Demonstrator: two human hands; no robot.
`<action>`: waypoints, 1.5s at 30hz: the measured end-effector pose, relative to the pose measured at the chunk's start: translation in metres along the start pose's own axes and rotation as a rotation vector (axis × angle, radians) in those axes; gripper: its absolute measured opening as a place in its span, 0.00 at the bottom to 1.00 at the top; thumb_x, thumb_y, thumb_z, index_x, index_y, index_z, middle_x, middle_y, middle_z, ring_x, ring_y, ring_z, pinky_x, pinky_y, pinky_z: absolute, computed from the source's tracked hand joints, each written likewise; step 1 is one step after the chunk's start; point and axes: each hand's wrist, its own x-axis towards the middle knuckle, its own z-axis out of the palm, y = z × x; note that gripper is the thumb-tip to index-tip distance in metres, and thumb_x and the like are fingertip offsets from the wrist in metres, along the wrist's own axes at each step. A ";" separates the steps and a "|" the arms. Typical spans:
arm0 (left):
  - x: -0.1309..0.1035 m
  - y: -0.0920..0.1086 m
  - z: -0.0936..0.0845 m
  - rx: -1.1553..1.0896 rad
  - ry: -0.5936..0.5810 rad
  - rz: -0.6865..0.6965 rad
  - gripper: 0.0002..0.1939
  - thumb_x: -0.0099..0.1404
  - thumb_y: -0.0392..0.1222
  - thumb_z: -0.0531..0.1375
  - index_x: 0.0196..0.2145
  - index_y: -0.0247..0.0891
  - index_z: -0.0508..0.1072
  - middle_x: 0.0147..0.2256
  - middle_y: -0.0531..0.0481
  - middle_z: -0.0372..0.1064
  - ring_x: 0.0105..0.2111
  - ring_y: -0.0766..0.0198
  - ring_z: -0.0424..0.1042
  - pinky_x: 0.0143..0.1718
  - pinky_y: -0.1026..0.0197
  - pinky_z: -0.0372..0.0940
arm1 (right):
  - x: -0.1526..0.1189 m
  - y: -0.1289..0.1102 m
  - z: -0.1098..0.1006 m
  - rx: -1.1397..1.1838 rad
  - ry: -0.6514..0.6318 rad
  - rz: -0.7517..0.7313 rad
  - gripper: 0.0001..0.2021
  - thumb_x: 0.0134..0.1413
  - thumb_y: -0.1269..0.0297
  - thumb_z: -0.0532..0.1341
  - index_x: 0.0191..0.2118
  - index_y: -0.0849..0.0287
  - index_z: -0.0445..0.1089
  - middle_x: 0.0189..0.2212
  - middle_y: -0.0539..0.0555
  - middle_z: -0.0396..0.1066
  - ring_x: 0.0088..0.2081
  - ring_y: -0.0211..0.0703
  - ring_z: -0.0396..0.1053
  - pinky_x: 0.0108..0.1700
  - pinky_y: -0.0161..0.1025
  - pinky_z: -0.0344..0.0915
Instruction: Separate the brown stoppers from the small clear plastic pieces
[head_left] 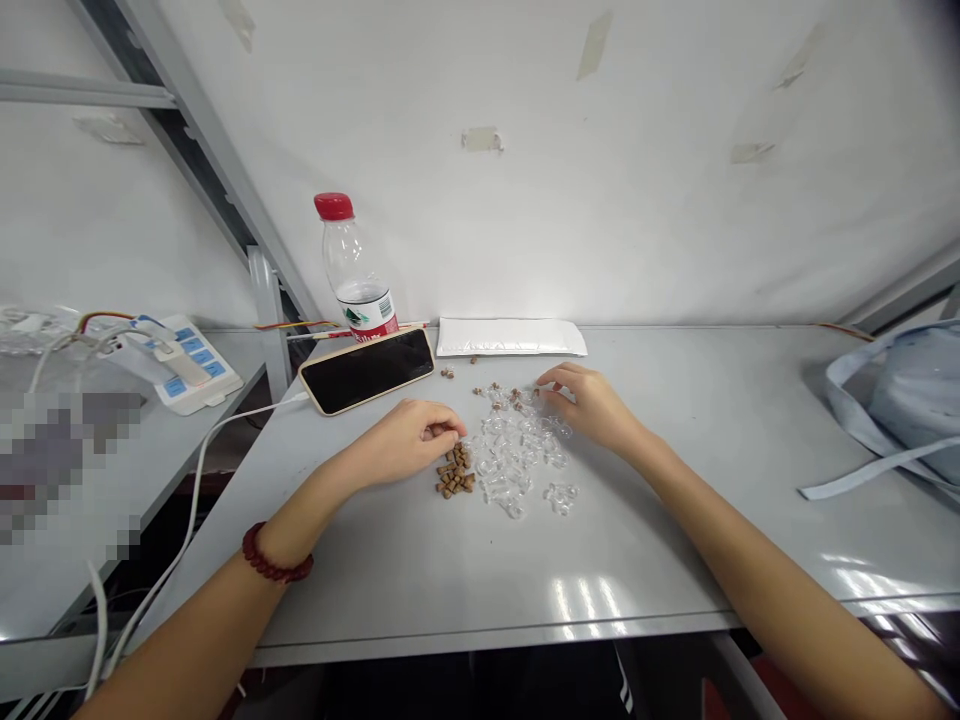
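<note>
A pile of tiny clear bottles (506,465), glass or plastic, lies on the grey table. Beside its left edge is a heap of small brown corks (455,480). My left hand (409,440) is just above the corks, thumb and forefinger pinched together; what they hold, if anything, is too small to make out. At the pile's far right side, my right hand (589,405) has its thumb and forefinger around a small corked bottle (536,392). Several other corked bottles (516,403) lie along the pile's far edge.
Behind the pile lies a flat white packet (510,338) against the wall. A phone (367,372) with a charging cable leans by a red-capped water bottle (356,270). To the left is a power strip (191,365); to the right, a light blue cloth bag (900,400).
</note>
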 end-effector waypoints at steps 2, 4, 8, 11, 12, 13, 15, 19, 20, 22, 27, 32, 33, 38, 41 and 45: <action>-0.001 0.001 0.000 -0.012 0.015 0.012 0.13 0.60 0.41 0.52 0.34 0.38 0.76 0.29 0.50 0.72 0.27 0.64 0.68 0.28 0.64 0.61 | 0.001 0.001 0.002 0.017 -0.018 -0.014 0.11 0.57 0.68 0.54 0.39 0.60 0.74 0.37 0.59 0.72 0.34 0.45 0.69 0.35 0.42 0.65; 0.000 0.000 0.000 -0.004 0.035 0.027 0.13 0.60 0.41 0.52 0.34 0.38 0.76 0.29 0.50 0.73 0.27 0.63 0.67 0.28 0.64 0.60 | 0.001 0.000 0.003 0.032 -0.033 -0.020 0.11 0.58 0.66 0.54 0.39 0.59 0.74 0.37 0.59 0.72 0.33 0.44 0.69 0.35 0.42 0.65; 0.000 -0.001 0.001 0.025 0.066 0.057 0.12 0.60 0.41 0.53 0.33 0.38 0.76 0.29 0.50 0.72 0.28 0.64 0.67 0.29 0.64 0.60 | 0.001 -0.004 0.004 0.058 -0.060 0.024 0.12 0.58 0.63 0.56 0.40 0.60 0.74 0.38 0.59 0.71 0.32 0.42 0.69 0.36 0.43 0.66; 0.001 0.000 0.003 0.058 0.086 0.091 0.12 0.61 0.40 0.53 0.34 0.38 0.76 0.33 0.49 0.73 0.29 0.64 0.66 0.30 0.63 0.60 | 0.000 -0.005 0.005 0.075 -0.068 0.044 0.12 0.56 0.63 0.58 0.42 0.60 0.74 0.36 0.58 0.71 0.32 0.43 0.69 0.36 0.43 0.66; 0.001 0.000 0.004 0.066 0.086 0.099 0.13 0.61 0.40 0.53 0.34 0.38 0.76 0.34 0.49 0.72 0.29 0.64 0.66 0.31 0.63 0.60 | 0.000 -0.005 0.005 0.077 -0.070 0.047 0.12 0.55 0.63 0.58 0.43 0.60 0.74 0.35 0.58 0.71 0.32 0.43 0.69 0.36 0.43 0.66; 0.001 0.000 0.005 0.071 0.082 0.103 0.13 0.61 0.40 0.52 0.35 0.38 0.77 0.35 0.48 0.72 0.28 0.65 0.66 0.30 0.62 0.60 | 0.000 -0.005 0.005 0.079 -0.073 0.049 0.12 0.54 0.64 0.59 0.43 0.60 0.74 0.34 0.57 0.72 0.32 0.43 0.69 0.36 0.43 0.66; 0.001 0.001 0.007 0.073 0.074 0.105 0.13 0.61 0.40 0.52 0.35 0.38 0.77 0.34 0.48 0.72 0.28 0.65 0.65 0.30 0.62 0.60 | 0.000 -0.003 0.005 0.086 -0.071 0.060 0.12 0.53 0.65 0.59 0.42 0.60 0.73 0.32 0.56 0.72 0.31 0.43 0.69 0.36 0.43 0.66; 0.001 0.005 0.008 0.069 0.123 0.095 0.13 0.62 0.41 0.52 0.36 0.38 0.76 0.35 0.49 0.72 0.29 0.64 0.66 0.30 0.62 0.60 | -0.001 -0.007 0.003 0.094 0.009 0.031 0.11 0.53 0.67 0.58 0.42 0.59 0.73 0.31 0.55 0.74 0.32 0.44 0.70 0.37 0.43 0.67; 0.001 0.007 0.008 0.060 0.145 0.100 0.13 0.63 0.41 0.52 0.37 0.38 0.76 0.36 0.49 0.72 0.30 0.64 0.66 0.30 0.62 0.60 | -0.002 -0.011 0.005 0.095 0.055 0.003 0.11 0.54 0.66 0.58 0.42 0.59 0.73 0.31 0.55 0.74 0.33 0.44 0.71 0.37 0.43 0.67; 0.001 0.010 0.008 0.026 0.170 0.124 0.13 0.64 0.43 0.51 0.37 0.39 0.75 0.36 0.49 0.72 0.32 0.63 0.67 0.31 0.63 0.59 | -0.008 -0.025 0.010 0.105 0.156 -0.080 0.09 0.55 0.66 0.58 0.42 0.57 0.71 0.31 0.54 0.74 0.35 0.44 0.71 0.38 0.42 0.68; 0.000 0.018 0.013 -0.028 0.120 0.161 0.16 0.66 0.49 0.52 0.27 0.37 0.72 0.25 0.53 0.67 0.27 0.66 0.63 0.28 0.64 0.56 | -0.027 -0.067 0.034 0.107 0.184 -0.364 0.10 0.61 0.70 0.54 0.46 0.57 0.66 0.32 0.55 0.72 0.34 0.42 0.69 0.36 0.40 0.68; -0.002 0.019 0.011 -0.017 0.131 0.142 0.16 0.65 0.45 0.53 0.23 0.36 0.68 0.21 0.55 0.62 0.24 0.68 0.59 0.25 0.64 0.53 | -0.030 -0.074 0.038 0.113 0.190 -0.392 0.06 0.61 0.70 0.55 0.44 0.58 0.64 0.32 0.55 0.71 0.32 0.41 0.67 0.33 0.38 0.67; -0.002 0.018 0.008 -0.022 0.137 0.135 0.15 0.64 0.45 0.53 0.23 0.36 0.69 0.21 0.54 0.63 0.24 0.68 0.60 0.25 0.64 0.53 | -0.028 -0.071 0.037 0.108 0.181 -0.374 0.06 0.61 0.71 0.54 0.43 0.58 0.64 0.32 0.55 0.71 0.33 0.41 0.68 0.33 0.38 0.67; -0.001 0.006 -0.007 0.013 0.046 0.082 0.09 0.59 0.46 0.59 0.28 0.39 0.75 0.26 0.53 0.71 0.28 0.65 0.66 0.30 0.65 0.58 | -0.020 -0.056 0.031 0.073 0.157 -0.315 0.06 0.59 0.73 0.56 0.42 0.59 0.65 0.33 0.57 0.70 0.35 0.43 0.68 0.35 0.40 0.67; -0.001 0.000 -0.010 0.049 -0.044 0.020 0.08 0.56 0.44 0.61 0.31 0.39 0.77 0.26 0.53 0.72 0.27 0.64 0.66 0.28 0.65 0.59 | -0.019 -0.051 0.031 0.065 0.172 -0.316 0.06 0.59 0.73 0.56 0.41 0.58 0.65 0.33 0.56 0.70 0.35 0.43 0.68 0.34 0.40 0.67; 0.001 0.000 -0.013 0.052 -0.069 -0.015 0.11 0.57 0.45 0.60 0.35 0.38 0.77 0.29 0.51 0.74 0.29 0.63 0.69 0.30 0.64 0.62 | -0.018 -0.050 0.031 0.060 0.165 -0.334 0.06 0.59 0.73 0.55 0.40 0.58 0.65 0.32 0.56 0.70 0.34 0.44 0.67 0.34 0.40 0.66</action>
